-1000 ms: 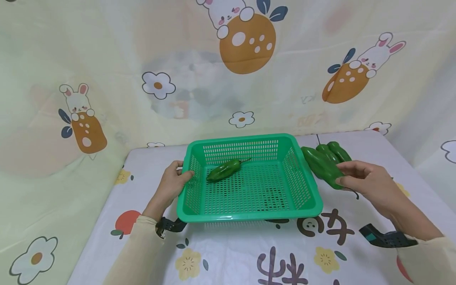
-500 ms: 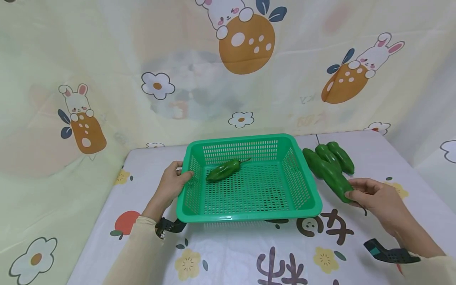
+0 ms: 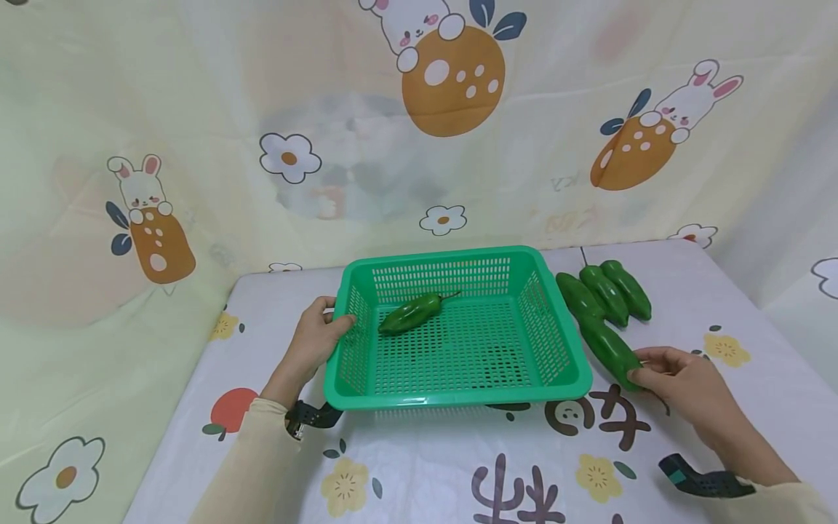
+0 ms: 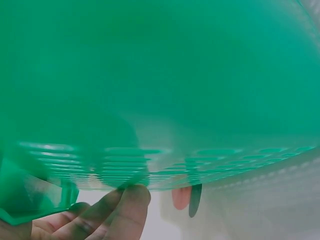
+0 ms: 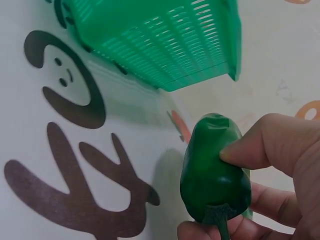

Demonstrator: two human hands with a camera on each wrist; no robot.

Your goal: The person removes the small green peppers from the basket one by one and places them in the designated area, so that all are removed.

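Note:
A green plastic basket (image 3: 452,399) with slotted walls stands mid-table, and my left hand (image 3: 316,335) grips its left rim, thumb inside the wall. From the left wrist view, fingertips (image 4: 131,207) show under the basket's underside. One green pepper (image 3: 412,314) lies inside the basket, toward its left. My right hand (image 3: 690,386) pinches another green pepper (image 3: 613,351) by its stem end, right of the basket. In the right wrist view that pepper's dark stem (image 5: 220,220) points at the camera; whether it touches the table I cannot tell.
Beyond the held pepper, three more green peppers lie side by side: one pepper (image 3: 575,291) close to the basket, a middle pepper (image 3: 605,295) and a right-hand pepper (image 3: 628,290). A printed cloth (image 3: 406,466) covers the table; a patterned curtain (image 3: 366,182) hangs behind.
My right hand has moved the held pepper toward me and slightly right, away from the other peppers, and lower. My left hand and the basket have stayed put.

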